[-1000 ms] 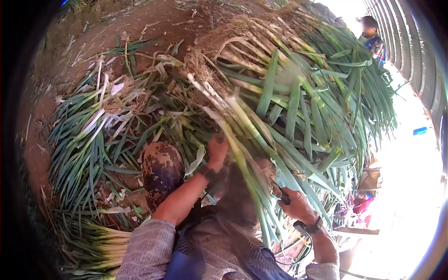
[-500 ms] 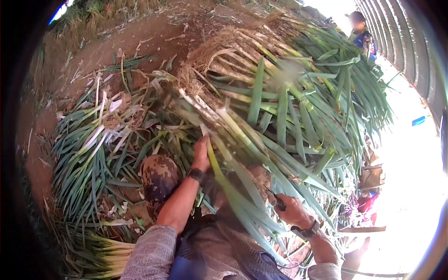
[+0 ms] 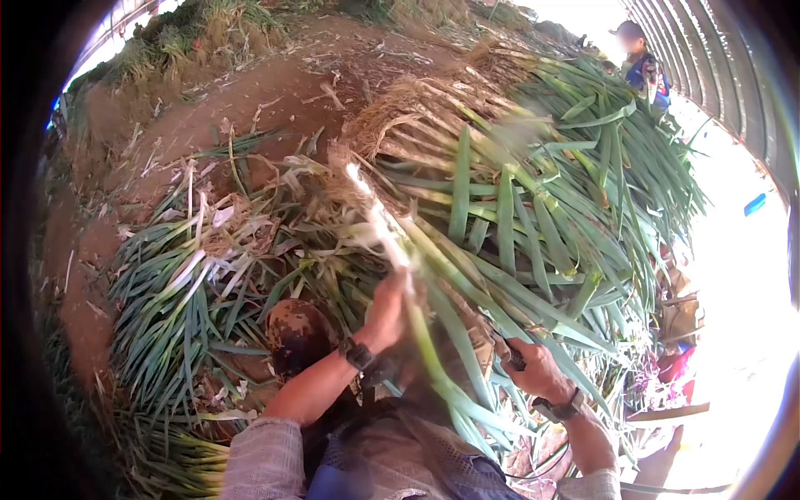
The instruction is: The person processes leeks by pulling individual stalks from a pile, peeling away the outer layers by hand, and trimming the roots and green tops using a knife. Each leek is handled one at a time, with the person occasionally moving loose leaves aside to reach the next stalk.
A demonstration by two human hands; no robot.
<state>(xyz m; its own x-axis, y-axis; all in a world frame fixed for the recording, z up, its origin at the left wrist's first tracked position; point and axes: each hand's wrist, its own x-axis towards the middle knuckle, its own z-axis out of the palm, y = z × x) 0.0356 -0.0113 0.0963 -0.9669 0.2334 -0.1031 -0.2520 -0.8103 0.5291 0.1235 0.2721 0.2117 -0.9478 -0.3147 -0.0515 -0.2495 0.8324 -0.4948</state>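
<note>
My left hand [image 3: 387, 312] is closed around a long green onion [image 3: 429, 350], its bright white root end pointing up and away and its leaves trailing down across my lap. The hand and stalk are partly smeared by motion. My right hand [image 3: 540, 371] grips the dark handle of a knife [image 3: 515, 357], to the right of the held stalk; most of its blade is hard to make out. A big heap of unpeeled green onions [image 3: 567, 192] with brown roots lies beyond both hands.
Left of my knee lies a pile of white-stemmed green onions [image 3: 162, 312], with another bunch [image 3: 187, 454] at lower left. Stripped leaves litter the brown soil [image 3: 250, 75]. A person [image 3: 646, 71] is at the far right, near a ribbed wall [image 3: 717, 67].
My left hand has shifted slightly right and down in view, and the held onion's white end now stands out above it. My right hand keeps the knife, with little movement.
</note>
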